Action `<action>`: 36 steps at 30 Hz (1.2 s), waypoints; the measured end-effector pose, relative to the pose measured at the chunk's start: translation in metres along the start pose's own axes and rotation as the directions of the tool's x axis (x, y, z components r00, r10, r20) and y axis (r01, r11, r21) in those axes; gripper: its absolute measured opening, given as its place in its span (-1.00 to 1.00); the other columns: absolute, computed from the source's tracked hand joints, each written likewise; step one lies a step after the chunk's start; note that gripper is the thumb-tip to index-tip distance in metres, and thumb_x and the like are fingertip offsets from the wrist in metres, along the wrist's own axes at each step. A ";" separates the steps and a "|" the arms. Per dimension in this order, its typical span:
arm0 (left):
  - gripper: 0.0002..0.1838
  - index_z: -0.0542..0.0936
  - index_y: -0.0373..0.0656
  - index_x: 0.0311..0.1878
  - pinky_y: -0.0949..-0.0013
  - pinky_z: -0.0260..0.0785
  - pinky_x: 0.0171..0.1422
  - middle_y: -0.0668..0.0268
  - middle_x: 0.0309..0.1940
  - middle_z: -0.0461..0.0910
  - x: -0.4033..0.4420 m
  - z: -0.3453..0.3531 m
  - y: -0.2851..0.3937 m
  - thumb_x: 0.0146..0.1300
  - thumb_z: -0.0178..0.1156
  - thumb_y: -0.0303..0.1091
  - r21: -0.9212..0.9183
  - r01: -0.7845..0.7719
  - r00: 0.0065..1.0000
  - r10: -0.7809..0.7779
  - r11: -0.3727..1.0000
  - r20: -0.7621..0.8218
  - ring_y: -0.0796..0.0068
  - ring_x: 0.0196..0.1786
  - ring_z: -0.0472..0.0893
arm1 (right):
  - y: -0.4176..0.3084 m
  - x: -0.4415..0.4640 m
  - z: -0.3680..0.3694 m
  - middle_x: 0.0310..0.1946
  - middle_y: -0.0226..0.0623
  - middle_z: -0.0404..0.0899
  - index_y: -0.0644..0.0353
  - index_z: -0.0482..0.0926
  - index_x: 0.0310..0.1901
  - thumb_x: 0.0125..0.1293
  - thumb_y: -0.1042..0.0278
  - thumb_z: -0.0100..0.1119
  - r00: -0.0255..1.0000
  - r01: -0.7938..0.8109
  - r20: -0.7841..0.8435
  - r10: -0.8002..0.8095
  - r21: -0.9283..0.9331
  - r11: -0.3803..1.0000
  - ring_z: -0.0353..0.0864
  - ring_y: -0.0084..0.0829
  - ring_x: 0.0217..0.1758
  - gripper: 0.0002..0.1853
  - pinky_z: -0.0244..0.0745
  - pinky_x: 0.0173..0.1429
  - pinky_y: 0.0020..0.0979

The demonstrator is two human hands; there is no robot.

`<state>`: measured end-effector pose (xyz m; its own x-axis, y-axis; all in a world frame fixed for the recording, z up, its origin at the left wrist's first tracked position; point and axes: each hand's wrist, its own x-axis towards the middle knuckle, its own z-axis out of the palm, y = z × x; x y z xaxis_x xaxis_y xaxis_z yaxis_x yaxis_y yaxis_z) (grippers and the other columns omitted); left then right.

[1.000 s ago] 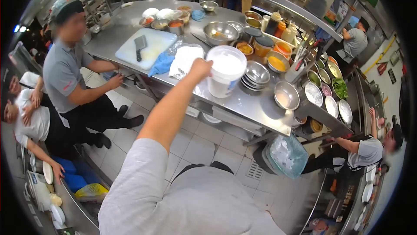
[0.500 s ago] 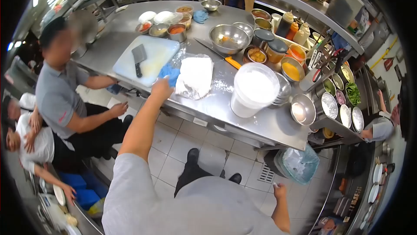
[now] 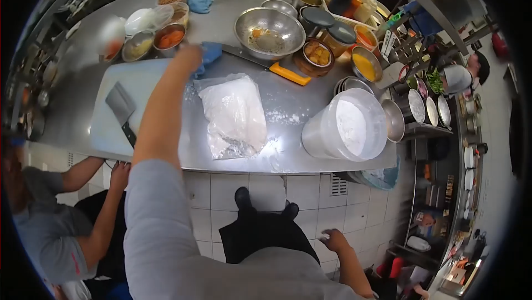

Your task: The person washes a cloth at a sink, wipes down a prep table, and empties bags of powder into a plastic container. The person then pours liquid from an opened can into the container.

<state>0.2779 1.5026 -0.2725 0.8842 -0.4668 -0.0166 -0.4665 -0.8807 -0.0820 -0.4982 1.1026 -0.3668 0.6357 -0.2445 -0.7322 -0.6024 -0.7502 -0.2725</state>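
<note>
The left hand's grip is closed on a crumpled blue cloth, which has moved across the steel desk and now sits beside the orange-handled knife. The right hand hangs low, its grip unclear.

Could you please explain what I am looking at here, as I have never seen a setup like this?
There is no robot: these are a person's bare hands, and every picture comes from one camera worn on that person's head, looking down. On the metal table lie a cutting board with a cleaver, a clear bag of something white, a tub of white powder, an orange-handled knife and many bowls. The left hand holds a crumpled blue cloth; the right hand is low, over the floor.
</note>
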 end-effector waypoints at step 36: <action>-0.50 0.56 0.00 0.42 -0.02 0.36 0.49 0.06 0.37 0.56 -0.064 0.012 0.219 0.42 0.16 -0.26 -0.518 -0.176 0.984 0.142 0.837 -0.106 0.01 0.44 0.50 | -0.238 0.022 -0.150 0.21 -0.03 0.49 0.22 0.51 0.25 0.24 0.44 0.48 0.283 0.633 -0.951 -0.122 0.089 0.769 0.52 -0.06 0.21 -0.45 0.49 0.20 -0.17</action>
<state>0.1194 1.3410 -0.3018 0.8017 -0.5926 0.0775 -0.5585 -0.6967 0.4502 -0.2682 1.1835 -0.2243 0.7126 -0.5620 0.4200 -0.1044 -0.6770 -0.7286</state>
